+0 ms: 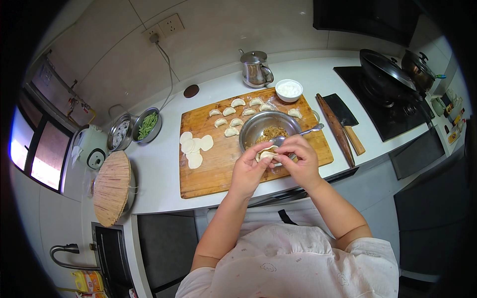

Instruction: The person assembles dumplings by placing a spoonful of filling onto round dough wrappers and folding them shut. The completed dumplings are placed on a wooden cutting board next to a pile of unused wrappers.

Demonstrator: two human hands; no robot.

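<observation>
Between my left hand (249, 170) and my right hand (301, 161) is a partly folded dumpling (267, 154), its edge pinched by the fingers of both. Brown filling shows in its opening. Just beyond my hands stands a steel bowl (252, 130) of minced filling (274, 132), with a metal spoon (312, 130) leaning over its right rim. Several folded dumplings (231, 131) sit on the wooden board (213, 181) behind and left of the bowl. Flat round wrappers (195, 159) overlap at the board's left side.
A white bowl of flour (288, 90) stands at the board's far edge, near a steel kettle (256, 69). Right of the board lie a rolling pin (335, 130) and a cleaver (346, 119); beyond is a cooktop with a lidded wok (390, 74). Green beans (147, 125) fill a left bowl.
</observation>
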